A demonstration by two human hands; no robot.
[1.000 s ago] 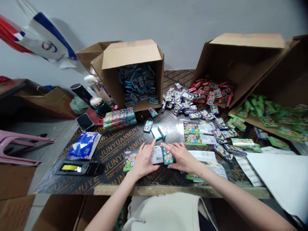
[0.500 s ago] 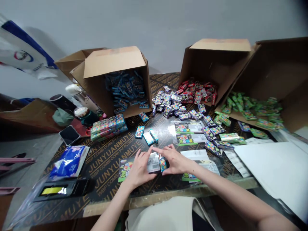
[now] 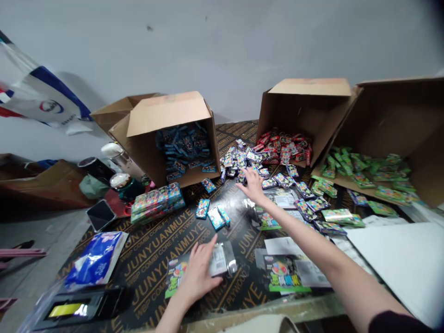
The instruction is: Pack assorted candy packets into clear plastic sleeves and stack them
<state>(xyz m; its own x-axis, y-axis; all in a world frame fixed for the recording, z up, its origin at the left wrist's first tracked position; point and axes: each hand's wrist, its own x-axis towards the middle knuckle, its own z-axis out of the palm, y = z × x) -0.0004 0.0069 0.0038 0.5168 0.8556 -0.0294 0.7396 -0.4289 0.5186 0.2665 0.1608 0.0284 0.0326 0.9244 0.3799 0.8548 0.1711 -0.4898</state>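
Note:
My left hand (image 3: pixel 198 270) lies across a printed plastic pouch (image 3: pixel 220 259) with a silvery clear end, its thumb and fingers at opposite edges, holding it against the table. Whatever is inside the pouch cannot be made out. Farther out, my right hand (image 3: pixel 253 186) reaches to the near edge of a pile of purple candy packets (image 3: pixel 239 157), fingers apart, with nothing visibly held. Between the hands and the left carton lie several small blue boxes (image 3: pixel 215 218). More printed pouches (image 3: pixel 282 273) rest under and beside my right forearm.
Open cartons hold blue packs (image 3: pixel 187 143), red packs (image 3: pixel 286 147) and green packs (image 3: pixel 360 164). At left are a stack of bundled packs (image 3: pixel 157 203), a phone (image 3: pixel 100 215), a blue tissue pack (image 3: pixel 97 259) and a black tray (image 3: pixel 79 307). A white sheet (image 3: pixel 388 259) lies at right.
My right hand has left the pouch and moved forward to the purple packets. My left hand stays on the pouch. The blue box at the pouch's end no longer shows. The view has tilted up.

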